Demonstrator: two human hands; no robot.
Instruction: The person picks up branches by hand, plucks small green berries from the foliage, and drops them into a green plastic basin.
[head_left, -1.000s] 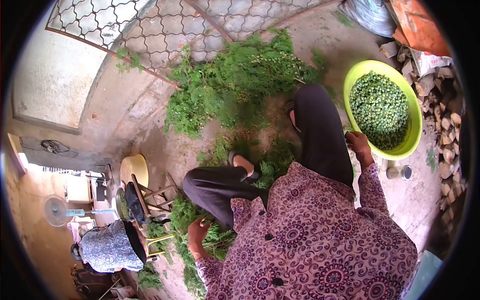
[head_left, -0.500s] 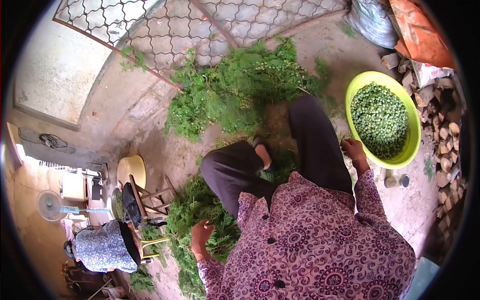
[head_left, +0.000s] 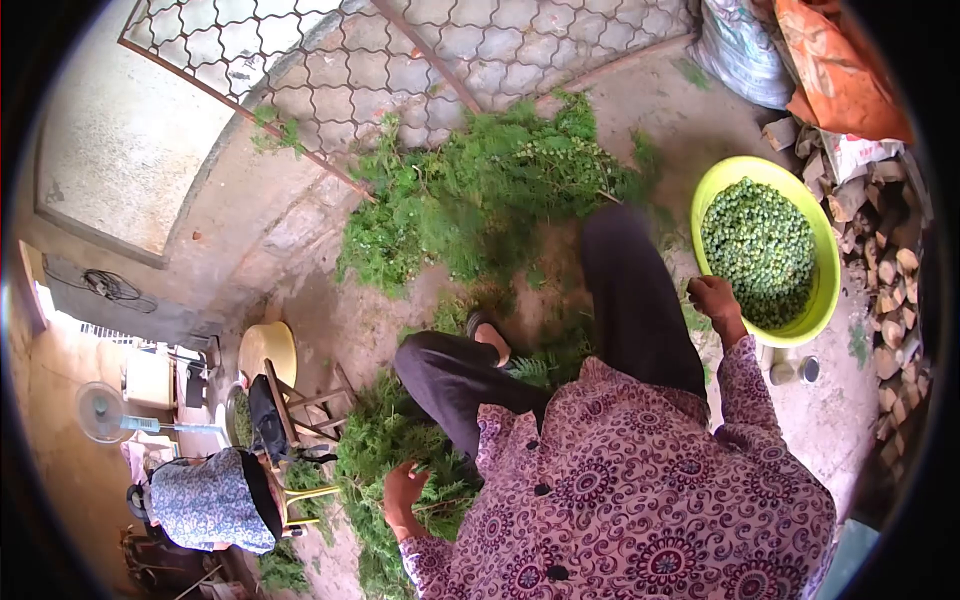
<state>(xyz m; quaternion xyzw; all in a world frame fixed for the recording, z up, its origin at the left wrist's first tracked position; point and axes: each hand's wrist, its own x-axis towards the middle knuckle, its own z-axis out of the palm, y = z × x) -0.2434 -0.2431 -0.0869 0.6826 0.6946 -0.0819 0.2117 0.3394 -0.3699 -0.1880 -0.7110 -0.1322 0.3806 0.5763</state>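
My left hand [head_left: 405,487] is over a heap of feathery green branches [head_left: 395,440] beside my bent knee. Its fingers are curled towards each other, and what they hold, if anything, is too small to make out. My right hand [head_left: 712,297] is closed, knuckles up, next to the near left rim of a yellow-green tub [head_left: 822,318]. Whatever lies inside that fist is hidden. Small round green fruits [head_left: 757,245] fill much of the tub. Across from my knees lies a bigger pile of cut leafy branches [head_left: 480,190], with fruits among the leaves.
A metal grille [head_left: 420,70] stands behind the far pile. Split firewood [head_left: 888,300] and stuffed sacks [head_left: 745,55] line the right side. At left are a wooden stool frame [head_left: 310,405], a yellowish round basin [head_left: 268,357], a fan [head_left: 100,412] and another person [head_left: 215,498], seated.
The view has shifted slightly, so the surroundings sit lower. My foot and bent knee have moved a little left. Both hands stay near the same places, the left turned slightly over the branches.
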